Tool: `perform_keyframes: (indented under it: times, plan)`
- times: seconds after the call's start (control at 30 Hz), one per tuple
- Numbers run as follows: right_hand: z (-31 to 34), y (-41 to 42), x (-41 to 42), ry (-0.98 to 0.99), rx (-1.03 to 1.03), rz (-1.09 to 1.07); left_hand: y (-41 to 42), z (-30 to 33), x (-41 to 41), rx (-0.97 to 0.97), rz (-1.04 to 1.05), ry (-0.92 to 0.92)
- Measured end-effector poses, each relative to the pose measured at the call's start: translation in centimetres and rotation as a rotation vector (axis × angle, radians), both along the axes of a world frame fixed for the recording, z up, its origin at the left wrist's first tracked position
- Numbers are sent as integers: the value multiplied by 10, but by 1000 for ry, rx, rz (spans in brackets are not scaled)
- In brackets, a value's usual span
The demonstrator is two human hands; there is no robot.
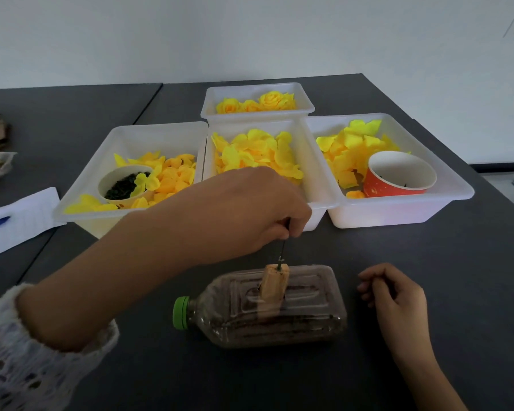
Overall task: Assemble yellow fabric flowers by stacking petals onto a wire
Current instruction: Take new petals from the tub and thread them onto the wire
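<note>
— How did the wire (282, 253) look?
— Thin, dark, upright in a wooden block (275, 282) atop the near bottle (261, 307).
— The hands?
— Left hand (250, 209) pinched its top; right hand (393, 295) rested loosely curled, holding nothing.

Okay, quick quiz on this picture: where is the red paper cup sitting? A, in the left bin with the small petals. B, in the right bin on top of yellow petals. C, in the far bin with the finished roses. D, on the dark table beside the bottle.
B: the red paper cup lies tilted in the right bin, resting among the yellow petals; the left bin holds a different, pale cup.
</note>
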State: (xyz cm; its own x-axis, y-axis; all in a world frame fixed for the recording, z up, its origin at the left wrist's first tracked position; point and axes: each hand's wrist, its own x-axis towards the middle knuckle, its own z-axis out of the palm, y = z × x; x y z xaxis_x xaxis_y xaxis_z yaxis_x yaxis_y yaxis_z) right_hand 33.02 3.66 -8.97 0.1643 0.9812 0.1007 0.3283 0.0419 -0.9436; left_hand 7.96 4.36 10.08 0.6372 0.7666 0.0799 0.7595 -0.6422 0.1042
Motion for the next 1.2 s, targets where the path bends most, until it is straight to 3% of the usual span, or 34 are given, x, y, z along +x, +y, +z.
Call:
perform_keyframes:
  times: [0.13, 0.43, 0.67, 0.7, 0.77, 0.83, 0.9, 1.07, 1.2]
  plan:
    - [1, -1, -1, 4, 4, 0, -3, -15, 3, -75, 28, 121]
    - [-2, 2, 0, -5, 14, 11, -17, -41, -6, -103, 24, 35]
    - [-10, 8, 4, -35, 27, 3, -6, -30, -65, -771, -26, -342]
    - [-12, 9, 5, -41, 29, 0, 2, -27, -78, -763, 10, -392]
    - [-13, 10, 4, -42, 28, -6, 20, -27, -103, -555, 216, -454]
    - [-14, 11, 4, -28, 25, -18, 42, -37, -124, -217, 527, -380]
    - [-14, 11, 3, -17, 24, -24, 60, -51, -137, -22, 792, -240]
    - [-12, 12, 2, -15, 39, -35, 86, -81, -146, -30, 1027, 211]
    - [-11, 12, 1, -31, 41, -44, 97, -97, -154, -24, 1124, 88]
